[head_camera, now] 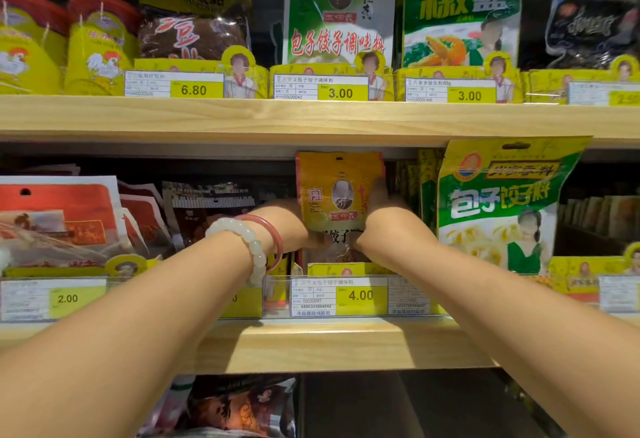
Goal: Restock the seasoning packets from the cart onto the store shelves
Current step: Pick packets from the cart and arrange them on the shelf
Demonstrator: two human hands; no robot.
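Orange-yellow and printed with a small portrait, the seasoning packet (337,202) stands upright at the centre of the frame, at the front of a row of like packets on the middle wooden shelf (311,344). It sits between the two hands — the left hand (287,226) curls against its left edge and the right hand (384,226) wraps its right edge, fingers reaching behind it, so both appear to grip the packet low on its sides while its top rises free above them. The left wrist carries a white bead bracelet (249,243) and a pink bangle (273,233). Directly below the packet a yellow price tag (360,295) reads 4.00. Just right of it hangs a large green-and-yellow dumpling seasoning bag (502,202); to the left lie red-and-white packets (59,216) above a 2.00 tag. Across the upper shelf (311,115) stand more goods — yellow chicken-logo bags (100,50) at upper left and a green-and-white packet (339,18) at top centre.
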